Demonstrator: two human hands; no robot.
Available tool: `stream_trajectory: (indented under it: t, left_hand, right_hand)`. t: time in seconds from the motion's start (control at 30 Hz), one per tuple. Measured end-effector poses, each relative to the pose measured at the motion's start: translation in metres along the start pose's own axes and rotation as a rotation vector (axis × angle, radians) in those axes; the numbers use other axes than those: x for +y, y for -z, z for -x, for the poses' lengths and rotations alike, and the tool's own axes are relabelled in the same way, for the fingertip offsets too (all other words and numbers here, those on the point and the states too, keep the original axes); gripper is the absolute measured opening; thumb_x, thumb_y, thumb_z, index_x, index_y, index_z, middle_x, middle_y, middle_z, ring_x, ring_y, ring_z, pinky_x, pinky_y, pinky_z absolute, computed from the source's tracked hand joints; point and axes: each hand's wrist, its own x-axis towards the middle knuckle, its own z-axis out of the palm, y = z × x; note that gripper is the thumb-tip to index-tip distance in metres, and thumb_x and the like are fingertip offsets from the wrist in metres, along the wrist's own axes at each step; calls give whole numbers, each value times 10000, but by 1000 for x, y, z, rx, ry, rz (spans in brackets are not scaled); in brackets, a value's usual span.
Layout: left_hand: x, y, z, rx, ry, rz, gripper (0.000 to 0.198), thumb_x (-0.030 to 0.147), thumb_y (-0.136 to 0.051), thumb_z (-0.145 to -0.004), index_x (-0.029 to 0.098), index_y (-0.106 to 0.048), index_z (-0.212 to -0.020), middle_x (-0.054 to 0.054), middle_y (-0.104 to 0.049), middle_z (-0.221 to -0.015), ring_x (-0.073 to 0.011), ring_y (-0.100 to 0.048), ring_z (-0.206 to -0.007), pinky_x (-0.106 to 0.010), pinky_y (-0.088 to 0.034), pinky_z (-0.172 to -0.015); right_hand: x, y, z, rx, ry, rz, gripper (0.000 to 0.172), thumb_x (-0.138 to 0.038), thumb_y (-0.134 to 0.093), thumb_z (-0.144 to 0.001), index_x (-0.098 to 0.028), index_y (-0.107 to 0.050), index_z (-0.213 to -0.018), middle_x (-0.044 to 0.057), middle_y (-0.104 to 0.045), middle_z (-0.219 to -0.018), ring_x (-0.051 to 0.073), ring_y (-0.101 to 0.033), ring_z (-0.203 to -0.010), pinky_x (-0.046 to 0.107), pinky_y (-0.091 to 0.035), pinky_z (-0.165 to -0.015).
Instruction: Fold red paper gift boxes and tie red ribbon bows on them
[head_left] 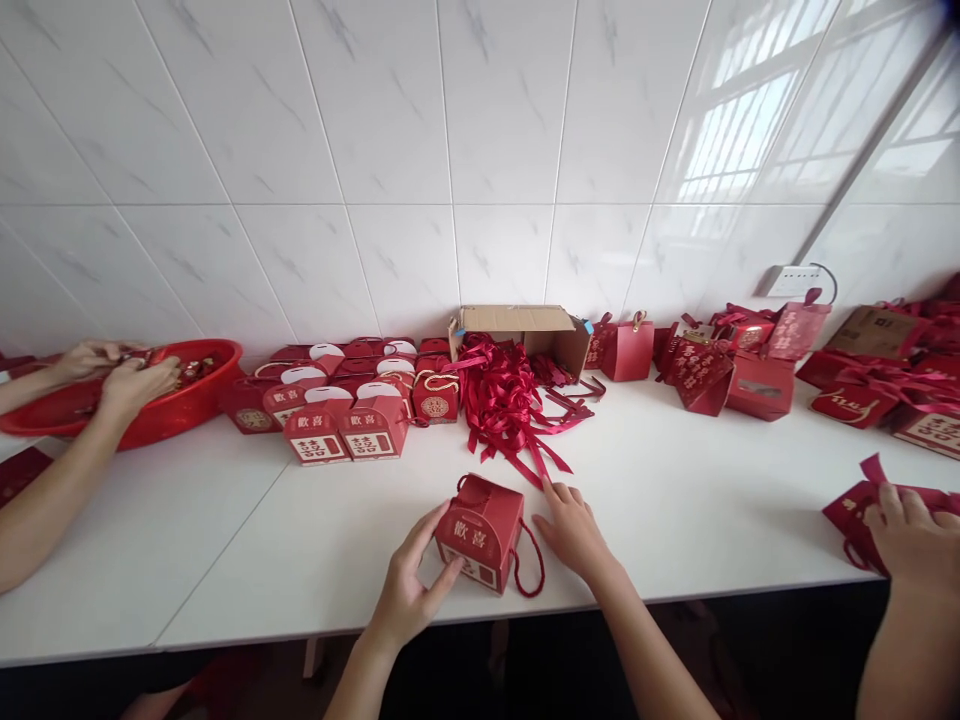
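Note:
My left hand [412, 585] holds a red gift box [484, 530] at its left side, thumb on the front and fingers behind. The box is upright on the white table, with gold-toned Chinese characters, a white label panel and dark red cord handles [534, 570]. To the right of the box is my right hand [574, 525], its thumb apart from its outstretched fingers. Its fingertips touch the end of a dark red ribbon [531, 465] that trails from a heap of ribbons [506, 395].
Finished-looking red boxes [345, 425] stand in rows at back left. An open cardboard carton [517, 319] lies behind the ribbons. Another person's hands [139, 380] work over a red basin [217, 370]; a co-worker's hand [911, 530] rests on a red box at right.

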Motion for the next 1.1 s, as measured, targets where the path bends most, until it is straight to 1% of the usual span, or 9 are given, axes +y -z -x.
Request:
stream_trajectory:
  t: [0.2,0.27,0.33,0.43,0.6,0.73,0.87,1.0,1.1]
  left_hand:
    - [-18,6,27,-90,39,-457,352,326,-613,-822,294,-626,-1172,-90,-602,-1267,-384,-404,-1312,-676,-214,-1089]
    - [-19,8,32,-41,45,-445,424,290,-589,-834,299,-548,-1256,-104,-539,-1330,-369,-383,-1327,-655,-254,-1082]
    - [-14,11,32,8,48,-338,503,224,-534,-857,300,-434,-1344,-116,-441,-1414,-329,-354,-1354,-593,-291,-1095]
    - [-2,13,18,4,-3,-99,481,188,-479,-871,281,-414,-1338,-101,-311,-1503,-301,-258,-1412,-538,-238,-1141]
    - [10,11,-5,-230,9,131,551,316,-543,-868,270,-378,-1392,-97,-241,-1538,-323,-204,-1428,-494,-242,-1153]
    - [6,6,-2,-230,44,20,620,373,-551,-875,318,-293,-1436,-84,-269,-1494,-299,-223,-1413,-481,-244,-1156]
    - [3,0,7,-179,58,-98,642,371,-537,-892,330,-224,-1451,-95,-310,-1454,-267,-289,-1380,-458,-313,-1129]
    - [-2,-5,15,-123,35,-304,461,353,-522,-895,282,-423,-1340,-110,-464,-1339,-279,-408,-1298,-468,-397,-1063]
    - [-11,-5,27,-75,31,-541,344,392,-565,-855,265,-584,-1174,-120,-517,-1295,-352,-413,-1279,-572,-391,-1020]
  right_hand:
    - [45,-13,81,102,62,-100,608,-405,-541,-867,-273,-354,-1430,97,-492,-1352,318,-405,-1281,500,-367,-1048]
    - [61,-18,102,112,56,-135,683,-405,-641,-796,-274,-379,-1413,93,-482,-1363,328,-405,-1283,487,-384,-1049]
    - [71,-21,115,151,54,-171,633,-332,-625,-805,-271,-402,-1394,90,-510,-1324,314,-448,-1247,468,-410,-1031]
    - [76,-17,121,226,52,-221,478,-202,-443,-893,-270,-426,-1365,82,-616,-1110,256,-573,-1059,440,-472,-940]
    - [73,-2,119,235,66,-192,318,-232,-447,-927,-290,-552,-1222,46,-637,-893,223,-611,-841,414,-503,-790]
    - [76,2,118,288,67,-158,315,-293,-493,-921,-278,-574,-1225,70,-618,-955,230,-602,-873,412,-515,-793]
    - [79,-4,116,299,82,-92,403,-318,-688,-791,-326,-626,-1189,76,-602,-1029,262,-591,-892,450,-521,-807]
    - [80,-6,114,284,88,-154,162,-308,-641,-833,-318,-717,-977,76,-623,-993,269,-588,-879,464,-511,-793]
    - [75,1,116,265,80,-273,134,-346,-593,-868,-298,-717,-856,79,-640,-979,284,-595,-933,470,-500,-817]
